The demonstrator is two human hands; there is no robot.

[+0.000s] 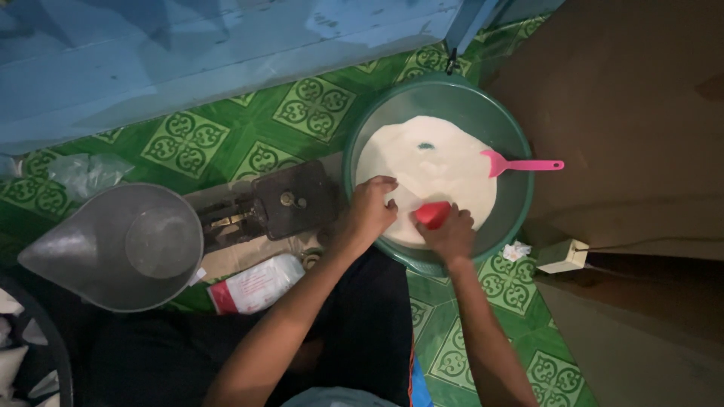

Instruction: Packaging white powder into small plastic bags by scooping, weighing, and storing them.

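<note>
Red scoop (432, 214), gripped in right hand (452, 235), should stay level; left hand (371, 209), fingers loosely curled, steadies green basin (520, 197).

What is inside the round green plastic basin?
The round green plastic basin holds white powder, a pink plastic scoop and a small red cup under the right hand. The cup's contents are hidden.

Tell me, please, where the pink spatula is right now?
In the head view, the pink spatula lies on the right side of the green basin, blade on the white powder, handle over the rim, beyond the right hand.
</note>
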